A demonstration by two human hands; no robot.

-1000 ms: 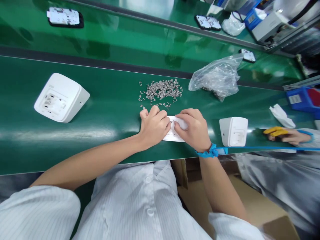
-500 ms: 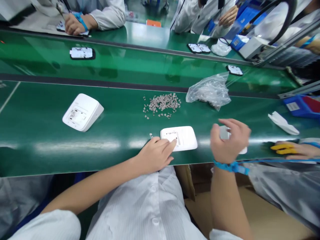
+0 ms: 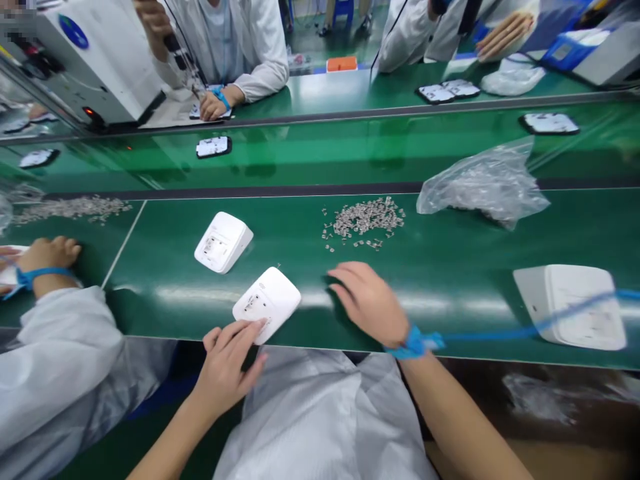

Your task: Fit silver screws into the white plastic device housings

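Note:
A white plastic housing with a small recessed panel lies tilted near the front edge of the green bench. The fingertips of my left hand rest on its lower edge, fingers stretched out and thumb apart. To the right of it, my right hand is over the bench with fingers extended, holding nothing, and wears a blue wrist strap. Beyond that hand lies a loose pile of small metal pieces. A second white housing sits farther back on the left.
Another white housing stands at the right, with a blue cord across it. Behind it lies a clear plastic bag. Black-and-white units lie on the far green strip. A co-worker's hand is at the left; others sit opposite.
The view has swung left. My left hand's housing has slid left and turned, now lying tilted nearer the back-left one. My right hand has come away from the right-hand housing towards the middle.

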